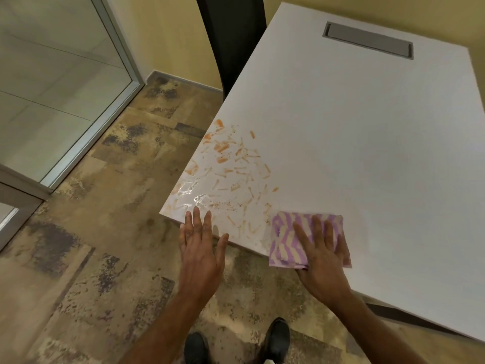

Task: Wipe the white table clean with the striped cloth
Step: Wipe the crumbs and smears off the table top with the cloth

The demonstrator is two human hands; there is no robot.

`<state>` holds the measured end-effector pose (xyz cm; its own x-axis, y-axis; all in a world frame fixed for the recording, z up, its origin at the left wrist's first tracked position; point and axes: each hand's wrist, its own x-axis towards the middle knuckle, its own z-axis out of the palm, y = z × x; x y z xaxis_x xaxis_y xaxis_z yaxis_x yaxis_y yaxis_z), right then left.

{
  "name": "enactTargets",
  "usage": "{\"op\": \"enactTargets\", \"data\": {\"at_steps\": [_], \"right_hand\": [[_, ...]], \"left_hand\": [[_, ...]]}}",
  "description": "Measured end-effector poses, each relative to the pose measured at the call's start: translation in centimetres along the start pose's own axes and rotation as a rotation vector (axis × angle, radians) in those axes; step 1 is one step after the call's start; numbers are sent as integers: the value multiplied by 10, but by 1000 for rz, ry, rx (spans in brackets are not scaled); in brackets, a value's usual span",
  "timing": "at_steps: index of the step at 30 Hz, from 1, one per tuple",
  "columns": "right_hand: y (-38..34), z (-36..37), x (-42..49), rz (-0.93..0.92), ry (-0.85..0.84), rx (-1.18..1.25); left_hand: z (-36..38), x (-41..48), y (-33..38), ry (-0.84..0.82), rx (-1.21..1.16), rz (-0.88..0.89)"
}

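Observation:
The white table (367, 143) fills the right side of the view. Orange smears, brown specks and wet streaks (225, 174) cover its near left corner. A folded purple-and-cream striped cloth (286, 240) lies on the table's near edge, just right of the smears. My right hand (322, 256) is pressed flat on the cloth, fingers spread. My left hand (202, 248) hovers open at the table's near edge, its fingertips over the soiled corner, holding nothing.
A grey recessed cable hatch (367, 40) sits at the table's far end. A dark chair back (231, 35) stands beyond the left edge. A glass partition with metal frame (78, 101) is at left, above mottled brown floor. My shoes (275, 340) are below.

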<state>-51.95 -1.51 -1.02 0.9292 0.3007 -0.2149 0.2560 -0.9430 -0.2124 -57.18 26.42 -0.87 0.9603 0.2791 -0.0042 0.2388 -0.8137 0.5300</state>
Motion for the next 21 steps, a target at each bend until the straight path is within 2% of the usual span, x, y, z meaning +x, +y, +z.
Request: {"op": "enactTargets", "data": {"at_steps": [11,21], "right_hand": [[-59,15,16,103,63,-17],[-151,29,60,-80,109,-37]], "left_hand": [[5,14,-22,19,58,8],[-10,34,-42,72,76,-42]]}}
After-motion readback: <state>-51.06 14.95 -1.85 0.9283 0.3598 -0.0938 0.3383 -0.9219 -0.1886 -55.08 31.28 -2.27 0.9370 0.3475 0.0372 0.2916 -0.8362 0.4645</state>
